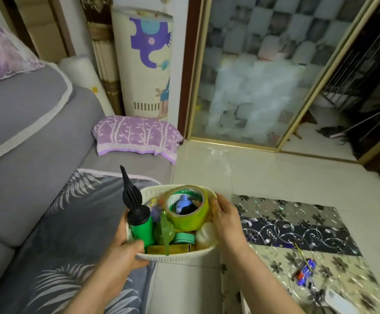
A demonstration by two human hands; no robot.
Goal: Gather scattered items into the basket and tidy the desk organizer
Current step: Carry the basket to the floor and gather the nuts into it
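A white oval basket (pixel 180 257) is held up in front of me, between the sofa and the table. My left hand (pixel 125 252) grips its near left rim and my right hand (pixel 226 220) clasps its right side. Inside it stand a green bottle with a black ribbed nozzle (pixel 137 214), a big roll of yellow-green tape (pixel 188 211) with a small blue toy (pixel 182 205) in its hole, a round teal tin (pixel 184 237), a yellow box (pixel 175 248) and a pale bottle (pixel 206 233).
A grey sofa (pixel 37 155) with a leaf-pattern cover and a purple pillow (pixel 137 134) fills the left. A table with a floral cloth (pixel 297 232) stands on the right, with a blue and red toy (pixel 304 271) and a white object on it. Tiled floor and a frosted glass door lie ahead.
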